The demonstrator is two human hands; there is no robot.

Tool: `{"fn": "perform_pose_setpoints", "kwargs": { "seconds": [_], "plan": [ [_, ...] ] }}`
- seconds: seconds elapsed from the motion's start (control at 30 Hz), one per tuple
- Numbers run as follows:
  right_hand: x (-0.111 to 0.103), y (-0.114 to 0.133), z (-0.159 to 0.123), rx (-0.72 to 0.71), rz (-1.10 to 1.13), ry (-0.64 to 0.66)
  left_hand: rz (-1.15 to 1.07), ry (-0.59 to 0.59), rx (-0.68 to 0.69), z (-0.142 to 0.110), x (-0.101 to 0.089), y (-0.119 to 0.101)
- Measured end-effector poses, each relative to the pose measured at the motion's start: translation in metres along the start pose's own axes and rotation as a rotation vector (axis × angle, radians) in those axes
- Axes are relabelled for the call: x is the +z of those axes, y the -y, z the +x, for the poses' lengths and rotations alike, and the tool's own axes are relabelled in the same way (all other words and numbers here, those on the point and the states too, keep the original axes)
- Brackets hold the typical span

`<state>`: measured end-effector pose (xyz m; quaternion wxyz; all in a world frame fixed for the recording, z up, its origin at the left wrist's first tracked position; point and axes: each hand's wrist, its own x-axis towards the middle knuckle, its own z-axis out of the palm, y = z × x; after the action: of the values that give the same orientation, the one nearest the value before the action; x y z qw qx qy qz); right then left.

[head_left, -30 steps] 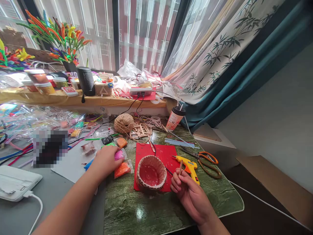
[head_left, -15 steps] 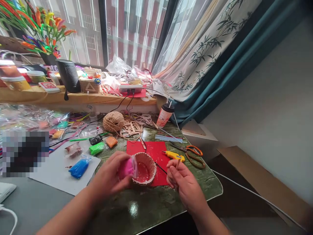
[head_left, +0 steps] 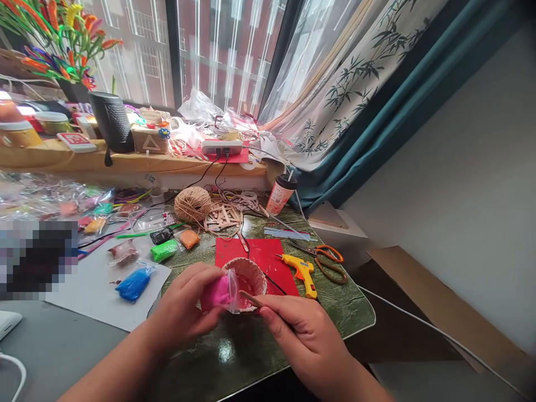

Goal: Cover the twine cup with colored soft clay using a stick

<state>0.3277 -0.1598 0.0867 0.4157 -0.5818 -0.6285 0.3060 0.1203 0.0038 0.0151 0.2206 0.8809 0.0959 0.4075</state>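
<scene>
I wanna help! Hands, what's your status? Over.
Left hand holds pink bag. Right hand holds stick, tip near bag. Bag hides part of bowl.

Daylight comes through the window [head_left: 226, 50], bleaching the clutter along the sill, while the wall [head_left: 473, 167] at right falls into dull shade. A white glare spot sits on the glossy worktop [head_left: 247, 357]. The left hand [head_left: 188, 304] looks slightly soft, the lower-left edge appears stretched, and coarse pixel blocks cover a dark patch at left.
</scene>
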Motion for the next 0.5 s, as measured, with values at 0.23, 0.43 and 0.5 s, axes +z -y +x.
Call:
{"fn": "perform_pose_setpoints", "kwargs": {
  "seconds": [0.23, 0.43, 0.5],
  "plan": [
    [0.0022, 0.0062, 0.0014, 0.066, -0.012, -0.005, 0.027, 0.015, 0.018, -0.0008, 0.0004, 0.0005],
    [0.0015, 0.0055, 0.0038, 0.138, 0.022, 0.004, 0.048, 0.054, 0.046, -0.0006, -0.0003, -0.0002],
    [0.0020, 0.0044, 0.0049, 0.150, 0.025, -0.001, 0.061, 0.061, 0.059, -0.0002, -0.0008, -0.0001]
  ]
}}
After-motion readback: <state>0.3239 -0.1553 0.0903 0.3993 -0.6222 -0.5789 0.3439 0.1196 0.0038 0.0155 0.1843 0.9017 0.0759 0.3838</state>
